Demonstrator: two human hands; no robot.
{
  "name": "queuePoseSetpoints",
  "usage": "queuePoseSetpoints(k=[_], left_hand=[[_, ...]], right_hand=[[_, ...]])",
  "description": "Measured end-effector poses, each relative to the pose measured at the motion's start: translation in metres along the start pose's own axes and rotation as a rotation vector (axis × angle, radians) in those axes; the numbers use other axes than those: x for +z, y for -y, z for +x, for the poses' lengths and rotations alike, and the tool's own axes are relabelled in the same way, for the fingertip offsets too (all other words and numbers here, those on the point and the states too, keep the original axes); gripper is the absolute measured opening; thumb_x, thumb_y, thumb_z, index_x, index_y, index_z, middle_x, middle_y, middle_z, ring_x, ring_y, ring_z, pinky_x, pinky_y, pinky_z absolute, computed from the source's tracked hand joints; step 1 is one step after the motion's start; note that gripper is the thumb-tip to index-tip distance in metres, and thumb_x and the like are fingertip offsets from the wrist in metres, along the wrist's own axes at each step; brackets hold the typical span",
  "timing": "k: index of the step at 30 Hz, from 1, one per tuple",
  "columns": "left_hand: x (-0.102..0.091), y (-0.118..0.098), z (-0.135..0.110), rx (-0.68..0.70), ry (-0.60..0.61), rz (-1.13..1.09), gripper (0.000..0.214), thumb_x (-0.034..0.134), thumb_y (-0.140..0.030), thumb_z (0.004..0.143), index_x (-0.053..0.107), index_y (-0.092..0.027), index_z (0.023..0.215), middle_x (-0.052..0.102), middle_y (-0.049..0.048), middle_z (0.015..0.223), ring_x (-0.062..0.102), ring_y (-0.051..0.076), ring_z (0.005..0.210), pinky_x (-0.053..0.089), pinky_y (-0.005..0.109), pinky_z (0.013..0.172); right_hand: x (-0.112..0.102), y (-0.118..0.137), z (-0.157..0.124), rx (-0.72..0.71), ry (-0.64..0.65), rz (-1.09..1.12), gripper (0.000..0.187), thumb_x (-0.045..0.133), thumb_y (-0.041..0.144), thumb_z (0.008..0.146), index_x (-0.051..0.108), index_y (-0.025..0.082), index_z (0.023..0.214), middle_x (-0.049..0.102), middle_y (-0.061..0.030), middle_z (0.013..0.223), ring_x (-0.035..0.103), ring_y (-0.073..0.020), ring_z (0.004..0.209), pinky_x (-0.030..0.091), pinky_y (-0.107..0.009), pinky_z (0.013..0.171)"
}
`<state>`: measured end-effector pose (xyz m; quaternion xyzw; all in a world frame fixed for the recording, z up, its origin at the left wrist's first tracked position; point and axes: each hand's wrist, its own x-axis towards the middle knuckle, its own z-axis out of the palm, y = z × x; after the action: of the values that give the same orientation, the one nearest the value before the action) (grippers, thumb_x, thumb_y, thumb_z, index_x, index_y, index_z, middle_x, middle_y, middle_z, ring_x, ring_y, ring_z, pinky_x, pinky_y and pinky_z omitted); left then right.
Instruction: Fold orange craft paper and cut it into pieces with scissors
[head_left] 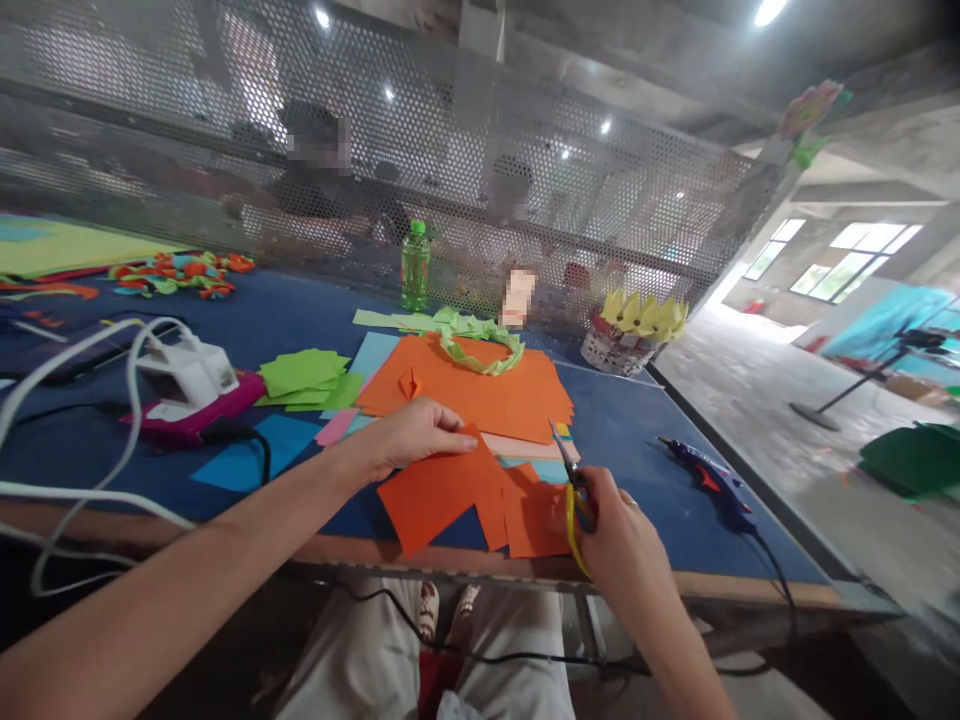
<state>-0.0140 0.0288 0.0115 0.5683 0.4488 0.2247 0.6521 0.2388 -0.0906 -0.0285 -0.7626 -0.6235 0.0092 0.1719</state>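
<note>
Right hand grips scissors, orange paper beside.

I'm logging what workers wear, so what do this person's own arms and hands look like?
Both arms are bare as far as shown, with no sleeves. The left hand and right hand wear no gloves, and no watch or bracelet shows. A small glint on a right finger may be a ring.

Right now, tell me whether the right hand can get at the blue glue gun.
Probably yes: the glue gun lies on the table to the right of the right hand, only bare blue surface between. Its grip is full with the scissors, though.
</note>
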Motion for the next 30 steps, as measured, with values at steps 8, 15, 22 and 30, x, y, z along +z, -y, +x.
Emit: queuePoseSetpoints(k=[8,15,22,30], left_hand=[[0.001,-0.002,-0.002,0.018,-0.028,-0.009,0.034,0.090,-0.043,0.050,0.077,-0.016,0.067,0.077,0.0058,0.066,0.066,0.018,0.051,0.048,0.025,0.052],[-0.002,0.001,0.000,0.013,0.007,-0.001,0.042,0.089,-0.049,0.052,0.079,-0.015,0.075,0.079,0.0078,0.071,0.067,0.017,0.051,0.048,0.024,0.051],[-0.002,0.003,0.001,0.015,0.030,0.029,0.045,0.089,-0.052,0.053,0.080,-0.015,0.079,0.079,0.0081,0.075,0.068,0.017,0.054,0.047,0.023,0.051],[-0.003,0.001,-0.002,0.000,0.020,0.054,0.048,0.088,-0.055,0.052,0.078,-0.015,0.077,0.078,0.0079,0.073,0.065,0.017,0.052,0.044,0.024,0.049]], right_hand=[[0.000,-0.016,0.017,-0.023,0.043,0.221,0.038,0.065,0.021,0.073,0.053,0.026,0.109,0.070,0.0007,0.079,0.068,-0.0238,0.075,0.044,-0.028,0.065],[0.003,-0.020,0.019,-0.065,0.067,0.344,0.044,0.067,0.028,0.073,0.051,0.026,0.114,0.072,-0.0039,0.099,0.068,-0.0240,0.088,0.046,-0.030,0.073],[0.000,-0.027,0.037,-0.205,0.163,0.410,0.048,0.070,0.022,0.069,0.052,0.025,0.113,0.068,0.0011,0.088,0.060,-0.0191,0.075,0.042,-0.027,0.067],[0.010,-0.037,0.037,-0.272,0.229,0.613,0.034,0.065,0.020,0.074,0.056,0.025,0.107,0.062,0.0043,0.076,0.057,-0.0150,0.068,0.042,-0.025,0.064]])
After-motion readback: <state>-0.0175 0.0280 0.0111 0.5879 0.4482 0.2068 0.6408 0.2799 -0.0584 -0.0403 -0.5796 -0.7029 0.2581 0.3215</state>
